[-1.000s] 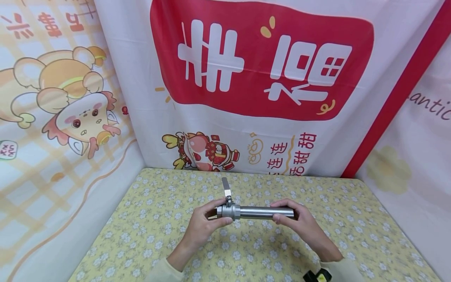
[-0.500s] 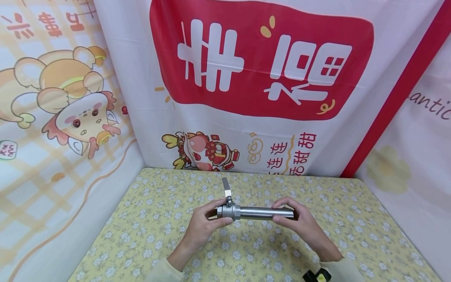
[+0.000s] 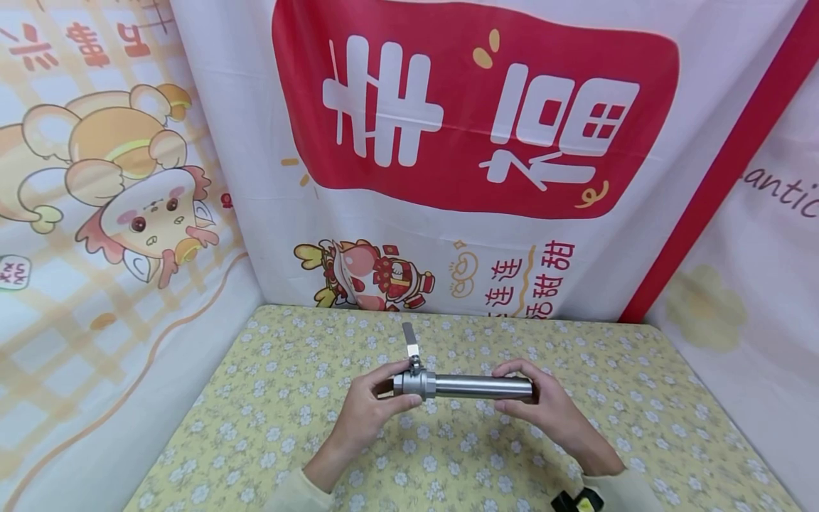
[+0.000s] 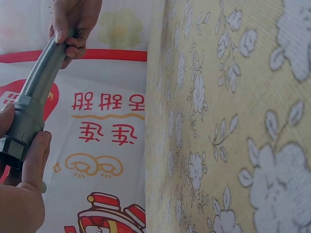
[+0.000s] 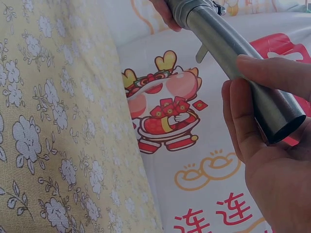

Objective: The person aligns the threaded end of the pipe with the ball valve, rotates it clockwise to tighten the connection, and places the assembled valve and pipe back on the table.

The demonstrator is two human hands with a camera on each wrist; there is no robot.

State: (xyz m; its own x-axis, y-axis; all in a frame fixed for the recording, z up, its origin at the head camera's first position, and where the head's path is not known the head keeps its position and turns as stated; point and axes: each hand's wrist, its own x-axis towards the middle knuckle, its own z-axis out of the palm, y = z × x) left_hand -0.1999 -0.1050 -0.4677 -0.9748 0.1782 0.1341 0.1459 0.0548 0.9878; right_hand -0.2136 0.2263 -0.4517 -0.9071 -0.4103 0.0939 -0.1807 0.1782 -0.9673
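A steel ball valve (image 3: 414, 385) with a flat lever handle (image 3: 409, 339) is joined end to end with a smooth metal pipe (image 3: 483, 386). My left hand (image 3: 369, 409) grips the valve body, thumb in front and fingers behind. Around the pipe's far right end, my right hand (image 3: 547, 405) curls its thumb and fingers. The lever points up and away from me. In the right wrist view the pipe's open end (image 5: 287, 127) shows beside the palm. Valve and pipe lie level across, in front of me.
Beneath the hands is a table with a yellow floral cloth (image 3: 288, 441). Printed hangings stand behind it (image 3: 448, 235) and at both sides. A black strap piece (image 3: 577, 500) sits at the right wrist.
My right thumb and fingers shift slightly on the pipe. The left hand keeps its grip on the valve, and the lever stays where it was.
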